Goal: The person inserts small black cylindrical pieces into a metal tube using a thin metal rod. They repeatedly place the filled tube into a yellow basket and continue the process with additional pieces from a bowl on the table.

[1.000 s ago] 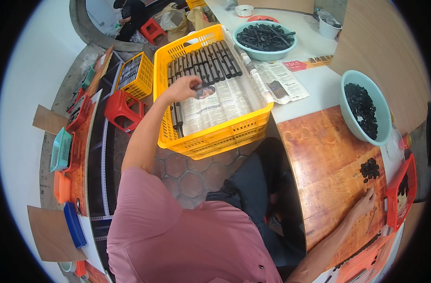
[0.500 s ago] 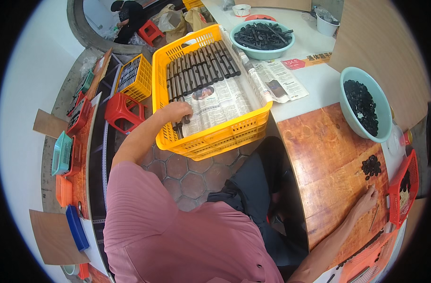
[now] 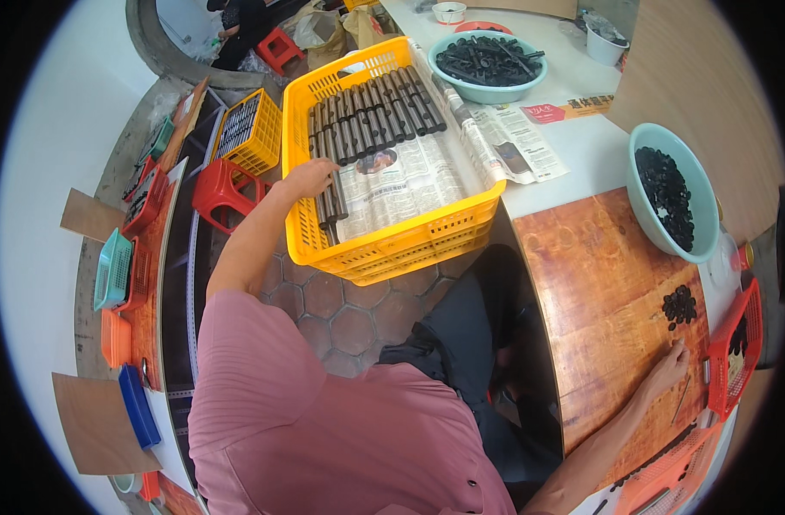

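My left hand (image 3: 310, 178) reaches into the left side of a yellow plastic crate (image 3: 392, 239). Its fingers close on the upper part of a dark tube (image 3: 336, 199), beside other tubes near the crate's left wall. Further back, rows of dark tubes with small knobs (image 3: 377, 114) lie side by side on newspaper (image 3: 405, 184) that lines the crate. On the brown wooden board (image 3: 594, 283), my right hand (image 3: 669, 367) rests with its fingertips pressed together; whatever they may hold is too small to make out. Just beyond it sits a small pile of black pieces (image 3: 679, 305).
Light-green basins hold black tubular parts (image 3: 489, 62) and small black caps (image 3: 665, 193). Red baskets (image 3: 736, 348) stand at the right edge. Leftward are a red stool (image 3: 225, 190), another yellow crate (image 3: 253, 137) and a shelf with trays. A person (image 3: 242, 30) sits far back.
My left hand has moved up and slightly left along the tubes, uncovering more of their lower ends. My right hand stays in place. The view has shifted slightly.
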Available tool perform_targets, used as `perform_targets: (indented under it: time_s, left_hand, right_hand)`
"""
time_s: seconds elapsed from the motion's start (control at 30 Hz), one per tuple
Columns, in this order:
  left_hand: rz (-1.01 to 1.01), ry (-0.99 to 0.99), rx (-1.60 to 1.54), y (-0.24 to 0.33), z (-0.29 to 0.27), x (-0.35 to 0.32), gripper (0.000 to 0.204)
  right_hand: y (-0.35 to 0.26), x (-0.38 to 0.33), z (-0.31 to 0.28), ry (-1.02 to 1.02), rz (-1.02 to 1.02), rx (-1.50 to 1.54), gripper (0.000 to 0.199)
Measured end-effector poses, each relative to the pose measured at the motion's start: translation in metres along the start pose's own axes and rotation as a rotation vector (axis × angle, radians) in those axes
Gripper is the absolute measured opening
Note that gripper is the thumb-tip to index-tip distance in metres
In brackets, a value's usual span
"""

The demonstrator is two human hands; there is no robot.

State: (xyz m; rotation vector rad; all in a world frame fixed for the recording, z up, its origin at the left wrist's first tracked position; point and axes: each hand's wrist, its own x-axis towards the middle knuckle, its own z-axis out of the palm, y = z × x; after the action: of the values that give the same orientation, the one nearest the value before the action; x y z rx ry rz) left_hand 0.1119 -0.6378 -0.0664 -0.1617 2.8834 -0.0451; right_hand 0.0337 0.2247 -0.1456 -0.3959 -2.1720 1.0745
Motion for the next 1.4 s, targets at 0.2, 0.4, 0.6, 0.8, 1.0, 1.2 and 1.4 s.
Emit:
perform_targets:
  time_s: [0.2,0.4,0.6,0.8,1.0,1.2,1.4]
  left_hand:
    - [-0.062,-0.109,0.073,-0.004,0.021,-0.004,0.072]
    - [-0.102,-0.122,0.112,0.012,0.024,-0.004,0.074]
    - [-0.128,-0.146,0.153,0.026,0.012,-0.005,0.072]
    - [-0.131,-0.084,0.137,0.019,0.031,-0.007,0.066]
    - [-0.023,0.198,-0.004,-0.020,0.028,-0.002,0.049]
    - [-0.115,-0.105,0.141,0.031,0.015,-0.012,0.078]
    - [-0.127,-0.261,0.163,0.026,0.037,-0.009,0.091]
  right_hand:
    - [0.000,-0.002,0.003,-0.015,0.019,0.035,0.043]
    - [-0.024,-0.005,-0.005,-0.101,0.141,-0.064,0.043]
    - [-0.017,-0.004,-0.004,-0.069,0.116,-0.051,0.041]
    - [-0.011,-0.001,-0.007,-0.122,0.135,-0.081,0.040]
    - [-0.012,-0.003,-0.003,-0.110,0.127,-0.061,0.041]
    - [-0.007,-0.001,-0.005,-0.116,0.138,-0.071,0.039]
    - [-0.027,-0.004,-0.005,-0.097,0.085,-0.077,0.038]
